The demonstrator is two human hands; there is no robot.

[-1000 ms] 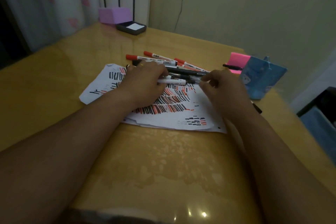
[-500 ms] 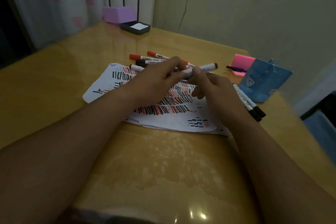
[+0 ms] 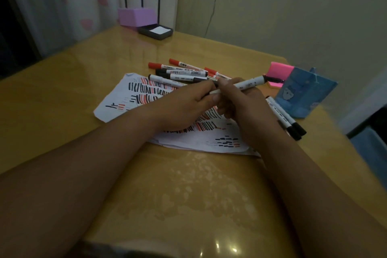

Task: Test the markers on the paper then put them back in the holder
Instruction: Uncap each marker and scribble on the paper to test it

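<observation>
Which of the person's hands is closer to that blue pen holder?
Right. The right hand is beside the blue pen holder, apart from it; the left hand lies on the far side of the right hand, farther away.

marker (image 3: 249, 82): near end hidden under left hand (image 3: 184, 104) | paper (image 3: 117, 98): middle covered

Our left hand (image 3: 188, 104) and right hand (image 3: 245, 107) meet above the paper (image 3: 117, 98), both gripping one white marker (image 3: 249, 82), its dark end angled past the right hand. Beyond the hands lie loose markers (image 3: 182, 72). Right of the right hand are two black-capped markers (image 3: 287, 119), beside the blue holder (image 3: 303, 94).
</observation>
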